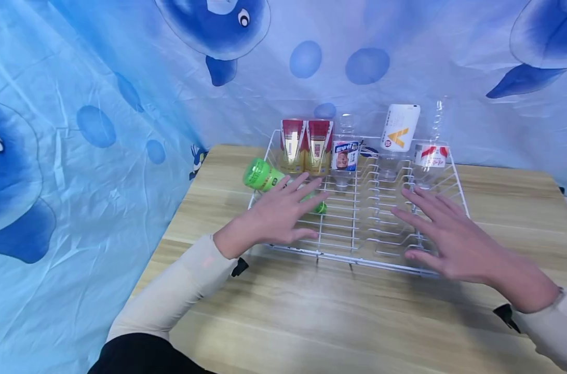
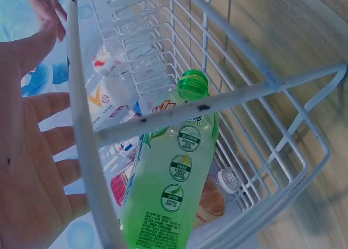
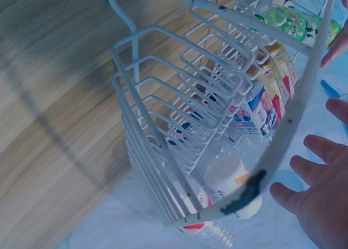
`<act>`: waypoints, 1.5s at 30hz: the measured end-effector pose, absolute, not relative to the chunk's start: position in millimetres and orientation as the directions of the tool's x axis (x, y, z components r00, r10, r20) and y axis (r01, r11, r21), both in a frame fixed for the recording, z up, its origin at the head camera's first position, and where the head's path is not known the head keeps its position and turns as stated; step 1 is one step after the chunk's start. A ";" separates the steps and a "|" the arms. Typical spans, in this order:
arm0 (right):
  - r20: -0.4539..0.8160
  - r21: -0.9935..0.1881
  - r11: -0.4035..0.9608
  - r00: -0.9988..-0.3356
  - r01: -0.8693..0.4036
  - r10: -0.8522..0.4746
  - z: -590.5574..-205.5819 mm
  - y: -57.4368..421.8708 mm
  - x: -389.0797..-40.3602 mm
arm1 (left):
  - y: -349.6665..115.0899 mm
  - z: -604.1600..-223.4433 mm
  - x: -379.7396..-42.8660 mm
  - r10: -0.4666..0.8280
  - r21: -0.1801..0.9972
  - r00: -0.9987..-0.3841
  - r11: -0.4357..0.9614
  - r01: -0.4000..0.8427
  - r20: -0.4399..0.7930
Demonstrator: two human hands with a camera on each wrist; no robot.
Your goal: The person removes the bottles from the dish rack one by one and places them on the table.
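My left hand (image 1: 283, 210), fingers spread, hovers over the left part of a white wire rack (image 1: 337, 254). Beneath it a green drink bottle (image 1: 261, 175) lies slanted, its cap toward the rack's middle; the hand hides part of it. In the left wrist view that green bottle (image 2: 168, 184) leans under the rack's rim, apart from the fingers. My right hand (image 1: 451, 239), also spread and holding nothing, is over the rack's right end. The right wrist view shows this hand (image 3: 321, 189) beside the rim.
Along the rack's back stand two red-and-gold cartons (image 1: 306, 148), a clear bottle with a blue label (image 1: 345, 156), a white-labelled bottle (image 1: 400, 127) and a clear bottle with a red-and-white label (image 1: 430, 156). The wooden table (image 1: 311, 317) meets a blue patterned curtain (image 1: 138, 171).
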State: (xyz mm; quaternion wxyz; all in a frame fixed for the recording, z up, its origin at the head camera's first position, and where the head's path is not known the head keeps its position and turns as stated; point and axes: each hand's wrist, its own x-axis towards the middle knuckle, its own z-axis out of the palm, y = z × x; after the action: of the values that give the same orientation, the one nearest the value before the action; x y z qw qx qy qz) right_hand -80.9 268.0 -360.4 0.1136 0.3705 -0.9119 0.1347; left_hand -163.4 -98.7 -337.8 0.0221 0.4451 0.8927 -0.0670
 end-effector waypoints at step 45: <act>0.237 -0.159 0.714 -0.728 -0.682 -0.643 -335.8 235.4 -90.4 | -122.1 -326.0 -197.9 0.742 -0.471 -0.670 0.589 0.657 -0.006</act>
State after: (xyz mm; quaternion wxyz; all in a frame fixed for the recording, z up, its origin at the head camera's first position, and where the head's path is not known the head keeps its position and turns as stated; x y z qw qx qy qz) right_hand -90.4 235.4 -335.8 0.0823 0.3594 -0.9220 0.1184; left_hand -197.9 -122.1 -326.0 -0.0958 0.3945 0.8863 -0.2228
